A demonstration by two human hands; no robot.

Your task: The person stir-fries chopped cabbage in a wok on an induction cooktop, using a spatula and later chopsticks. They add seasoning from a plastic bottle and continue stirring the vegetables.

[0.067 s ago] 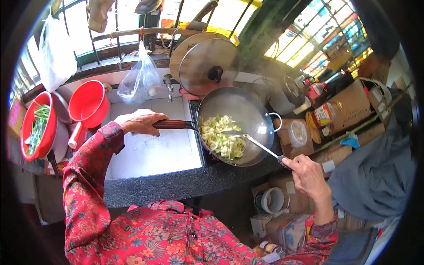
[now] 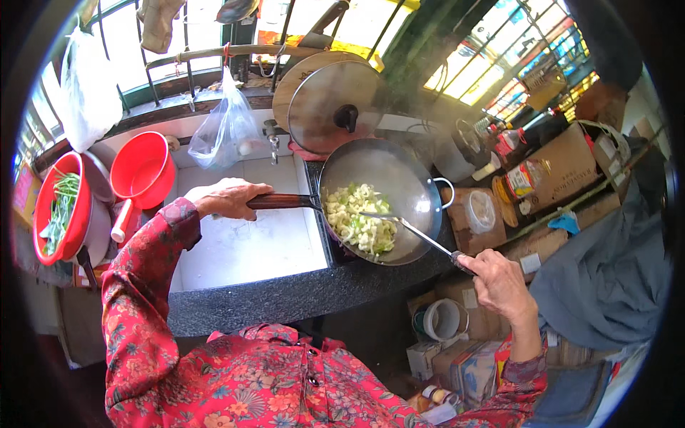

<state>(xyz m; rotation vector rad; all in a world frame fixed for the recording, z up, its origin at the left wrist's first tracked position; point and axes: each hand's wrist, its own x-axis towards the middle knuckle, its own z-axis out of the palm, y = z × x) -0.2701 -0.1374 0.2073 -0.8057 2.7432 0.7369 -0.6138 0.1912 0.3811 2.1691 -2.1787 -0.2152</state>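
Note:
My left hand (image 2: 230, 197) is closed round the brown wooden handle of a wok (image 2: 407, 182), which is tilted a little and sits to the right of the sink. In the wok's near left part lies a heap of chopped pale and green vegetables (image 2: 360, 221). With my right hand (image 2: 497, 279) I grip the dark end of a metal spatula (image 2: 421, 234). Its blade reaches into the right side of the heap, partly hidden by the food. Steam rises above the wok.
Left of the wok is a white sink (image 2: 250, 250) with a tap (image 2: 273, 143). A glass lid (image 2: 337, 107) leans behind the wok. Red ladle (image 2: 143, 170) and a red basin of greens (image 2: 61, 207) stand far left; bottles and a plastic tub (image 2: 481, 211) are at right.
Hardly anything differs. The spatula and my right hand have shifted very slightly; my left hand stays on the wok handle.

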